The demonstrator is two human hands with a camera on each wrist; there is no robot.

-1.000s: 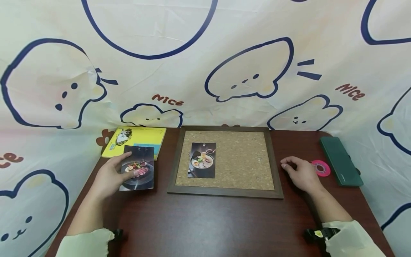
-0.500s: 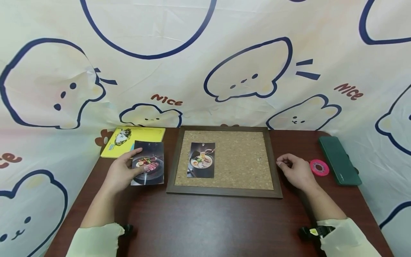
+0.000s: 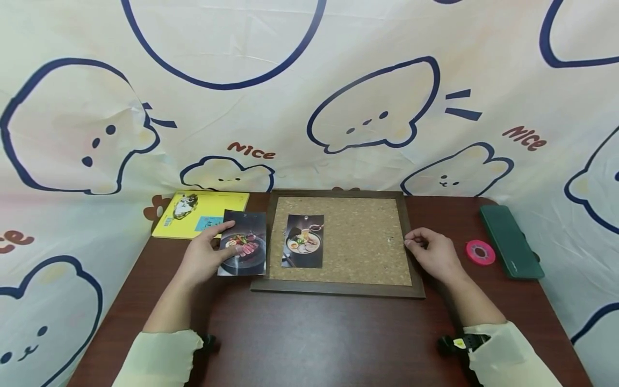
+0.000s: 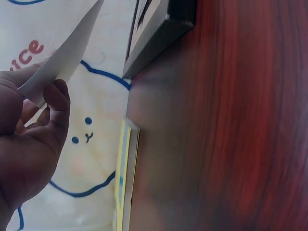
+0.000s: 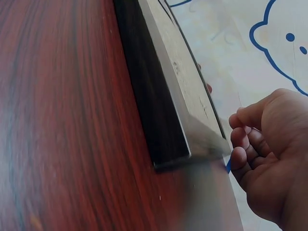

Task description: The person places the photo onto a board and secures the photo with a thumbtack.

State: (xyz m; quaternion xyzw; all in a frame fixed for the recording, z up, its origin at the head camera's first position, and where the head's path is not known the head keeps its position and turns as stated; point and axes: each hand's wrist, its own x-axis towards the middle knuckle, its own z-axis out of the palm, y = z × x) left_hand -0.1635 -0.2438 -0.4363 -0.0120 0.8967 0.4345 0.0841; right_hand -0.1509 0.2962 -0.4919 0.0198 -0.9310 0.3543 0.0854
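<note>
My left hand (image 3: 200,258) pinches a photo print (image 3: 249,231) of a meat dish on a dark plate between thumb and fingers. The print is raised beside the left edge of a framed cork board (image 3: 360,242); its pale back (image 4: 67,57) shows in the left wrist view. On the board's left half lies another photo (image 3: 303,244), a noodle bowl, with a small clear spot at its top. Over the board's right edge, my right hand (image 3: 435,255) has thumb and forefinger pinched together. A very thin, pin-like line (image 5: 239,99) rises from these fingertips in the right wrist view.
A yellow book (image 3: 217,203) lies behind my left hand. Right of my right hand are a round pink case (image 3: 480,252) and a dark green box (image 3: 511,242). Small clear bits (image 3: 390,239) sit on the cork. A printed cloth (image 3: 290,118) hangs behind the table.
My left hand has carried the photo print rightward, from in front of the yellow book to the board's left edge. My right hand has moved left, over the frame's right side.
</note>
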